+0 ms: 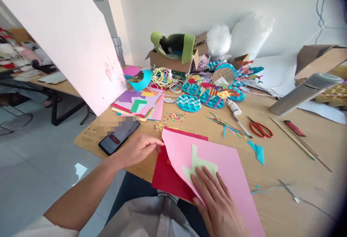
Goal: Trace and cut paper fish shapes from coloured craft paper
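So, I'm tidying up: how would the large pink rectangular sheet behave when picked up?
The large pink rectangular sheet would probably bend, since its left edge curves up at the left hand. It is likely light, as that edge looks thin. The pale green angular cut-out lying on it, partly under the right hand, might slide if loose.

Grey flask [303, 93] near a cardboard box [316, 60]

At 12 o'clock, a pale wall [173, 5] is rising; at 4, a wooden table [309, 179] is extending; at 9, a black-legged table [61, 86] is standing; at 8, glossy floor tiles [29, 168] are reflecting light.
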`<state>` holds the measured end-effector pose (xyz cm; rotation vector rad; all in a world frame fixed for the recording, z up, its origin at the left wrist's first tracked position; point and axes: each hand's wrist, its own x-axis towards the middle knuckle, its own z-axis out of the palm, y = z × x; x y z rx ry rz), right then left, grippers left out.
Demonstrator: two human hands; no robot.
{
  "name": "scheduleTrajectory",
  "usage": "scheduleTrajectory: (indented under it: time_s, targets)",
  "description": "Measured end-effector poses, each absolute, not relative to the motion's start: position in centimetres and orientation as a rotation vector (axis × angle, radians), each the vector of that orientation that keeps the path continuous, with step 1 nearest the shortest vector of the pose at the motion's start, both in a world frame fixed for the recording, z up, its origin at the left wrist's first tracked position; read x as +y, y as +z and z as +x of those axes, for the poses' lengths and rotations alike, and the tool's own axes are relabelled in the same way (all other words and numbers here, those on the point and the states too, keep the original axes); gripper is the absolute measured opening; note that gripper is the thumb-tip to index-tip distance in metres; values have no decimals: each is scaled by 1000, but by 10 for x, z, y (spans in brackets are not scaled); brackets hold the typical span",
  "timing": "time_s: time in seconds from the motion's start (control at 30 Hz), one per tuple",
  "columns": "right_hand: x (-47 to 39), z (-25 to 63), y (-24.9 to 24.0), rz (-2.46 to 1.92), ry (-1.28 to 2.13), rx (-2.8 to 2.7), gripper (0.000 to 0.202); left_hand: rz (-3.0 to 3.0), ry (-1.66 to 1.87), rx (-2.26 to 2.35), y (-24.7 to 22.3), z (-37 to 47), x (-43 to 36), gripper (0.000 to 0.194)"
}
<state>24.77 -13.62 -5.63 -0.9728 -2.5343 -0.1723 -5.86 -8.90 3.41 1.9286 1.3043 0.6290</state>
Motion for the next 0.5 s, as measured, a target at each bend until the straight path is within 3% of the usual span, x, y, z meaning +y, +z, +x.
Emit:
scheduleTrajectory:
  time_s: [0.17, 0.33, 0.5]
  targets:
    - [-127, 260, -62, -816, -265, -2638, 101, 1809, 773, 1963, 49, -128, -29, 32]
    - [-123, 271, -60, -856, -216, -2561, 97, 1740, 601, 2268, 41, -181, 60, 30]
    - [-121, 279, -69, -813, -238, -2561, 93, 1951, 424, 2151, 19, -187, 108, 35]
